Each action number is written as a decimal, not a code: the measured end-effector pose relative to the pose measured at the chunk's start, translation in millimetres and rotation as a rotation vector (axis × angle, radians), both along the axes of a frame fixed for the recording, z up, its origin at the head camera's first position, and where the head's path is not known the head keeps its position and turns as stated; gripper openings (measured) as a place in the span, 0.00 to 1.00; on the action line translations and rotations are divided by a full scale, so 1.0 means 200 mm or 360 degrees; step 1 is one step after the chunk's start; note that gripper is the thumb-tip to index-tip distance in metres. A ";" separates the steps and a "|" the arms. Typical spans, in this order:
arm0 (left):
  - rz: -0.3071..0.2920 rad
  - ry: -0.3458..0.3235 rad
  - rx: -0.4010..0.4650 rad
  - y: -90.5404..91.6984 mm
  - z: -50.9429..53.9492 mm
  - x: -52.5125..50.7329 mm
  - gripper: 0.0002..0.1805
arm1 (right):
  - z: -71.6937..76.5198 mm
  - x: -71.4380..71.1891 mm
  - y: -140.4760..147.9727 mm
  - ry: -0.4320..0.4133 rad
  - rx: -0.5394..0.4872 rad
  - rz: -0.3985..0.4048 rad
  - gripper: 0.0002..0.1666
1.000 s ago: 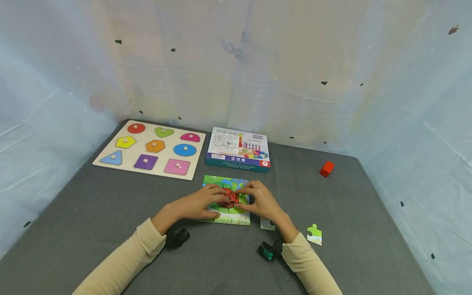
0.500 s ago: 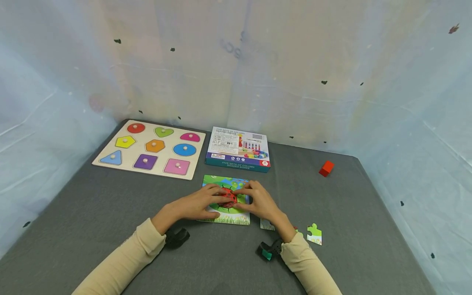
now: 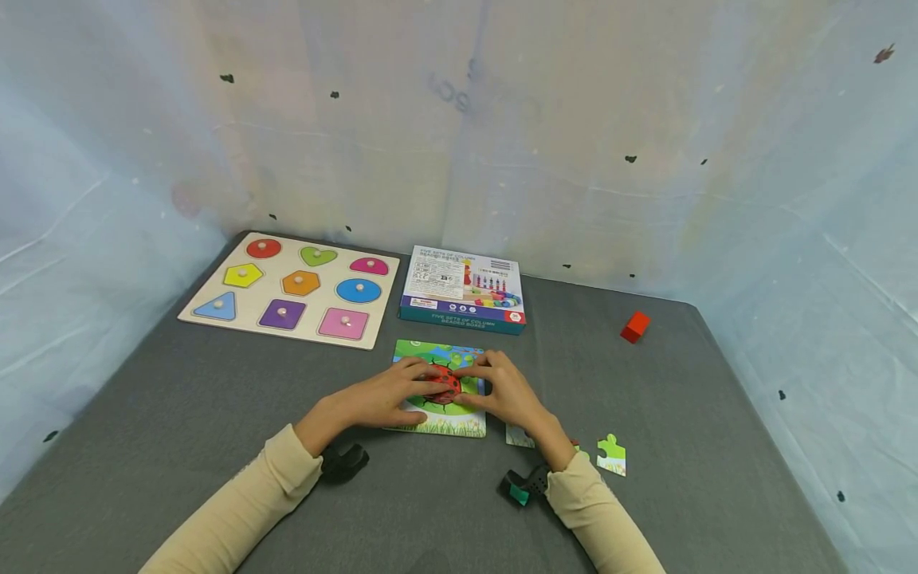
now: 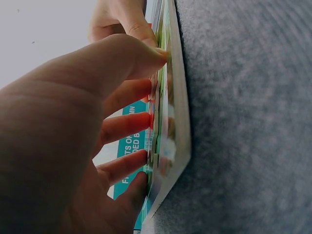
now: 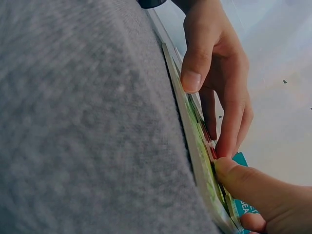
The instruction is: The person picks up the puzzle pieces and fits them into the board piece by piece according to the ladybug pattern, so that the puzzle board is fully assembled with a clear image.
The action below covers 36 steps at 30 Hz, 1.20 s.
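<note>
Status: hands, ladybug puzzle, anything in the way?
Left hand resting on ladybug puzzle. Right hand touching its right side. Hands partly cover the ladybug; loose green-and-white piece off right.

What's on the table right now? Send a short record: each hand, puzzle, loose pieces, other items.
left hand: left hand spread on the ladybug puzzle
right hand: right hand touching the puzzle's right part; pinch unclear
loose: green-and-white piece; grayish piece, partly hidden; mostly hidden green piece between them
behind puzzle: white-and-teal box
back left: shape board
far right: red block
</note>
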<state>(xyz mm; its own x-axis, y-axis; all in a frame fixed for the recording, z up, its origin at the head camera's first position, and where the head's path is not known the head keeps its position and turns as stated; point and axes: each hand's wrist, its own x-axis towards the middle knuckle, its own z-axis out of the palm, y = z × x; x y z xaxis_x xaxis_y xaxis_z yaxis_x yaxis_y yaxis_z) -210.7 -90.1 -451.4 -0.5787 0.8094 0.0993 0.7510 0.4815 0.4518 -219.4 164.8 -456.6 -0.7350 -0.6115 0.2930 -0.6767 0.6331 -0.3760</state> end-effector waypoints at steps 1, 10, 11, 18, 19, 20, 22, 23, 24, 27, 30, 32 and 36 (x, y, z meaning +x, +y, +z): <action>0.0000 0.0002 -0.0001 0.00 0.00 0.00 0.30 | 0.00 0.00 0.00 0.0004 -0.0004 0.0003 0.25; -0.0024 0.0055 0.0014 0.00 0.01 0.01 0.30 | -0.01 0.00 0.00 0.0018 0.0000 -0.0001 0.25; -0.0026 0.0062 0.0016 0.00 0.01 0.01 0.29 | -0.01 0.00 0.00 0.0017 0.0000 -0.0002 0.25; -0.0021 0.0049 0.0011 0.00 0.00 0.01 0.29 | -0.01 0.00 0.00 0.0039 -0.0001 -0.0003 0.25; -0.0021 0.0048 0.0012 0.00 0.00 0.01 0.29 | -0.01 0.00 0.00 0.0048 0.0000 -0.0001 0.24; -0.0022 0.0047 0.0013 0.00 0.00 0.01 0.29 | -0.01 0.00 0.00 0.0056 0.0002 0.0000 0.24; -0.0024 0.0051 0.0012 0.00 0.00 0.01 0.29 | -0.01 0.00 0.00 0.0067 0.0006 0.0001 0.25; -0.0023 0.0053 0.0010 0.00 0.00 0.00 0.29 | -0.02 0.00 0.00 0.0068 0.0009 -0.0001 0.25; -0.0023 0.0054 0.0007 0.00 0.00 0.00 0.29 | -0.02 0.00 0.00 0.0072 0.0009 0.0003 0.25; -0.0019 0.0055 -0.0001 0.00 0.00 0.00 0.29 | -0.02 -0.01 0.01 0.0066 0.0007 0.0021 0.25; -0.0019 0.0043 -0.0004 0.00 0.00 0.00 0.29 | -0.01 -0.01 0.02 0.0040 -0.0047 0.0061 0.24; -0.0024 0.0047 -0.0004 0.00 0.00 0.00 0.29 | 0.00 -0.01 0.03 0.0022 -0.0094 0.0073 0.23; -0.0039 0.0075 0.0010 0.00 0.00 0.00 0.29 | 0.00 -0.02 0.06 0.0011 -0.0144 0.0071 0.20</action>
<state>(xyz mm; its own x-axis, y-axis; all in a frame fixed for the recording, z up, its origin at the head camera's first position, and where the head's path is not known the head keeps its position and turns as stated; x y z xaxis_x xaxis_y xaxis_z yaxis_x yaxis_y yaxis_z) -210.6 -90.6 -451.2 -0.5533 0.8226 0.1312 0.7831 0.4600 0.4186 -223.5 176.1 -456.6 -0.7055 -0.6141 0.3537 -0.7061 0.5660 -0.4256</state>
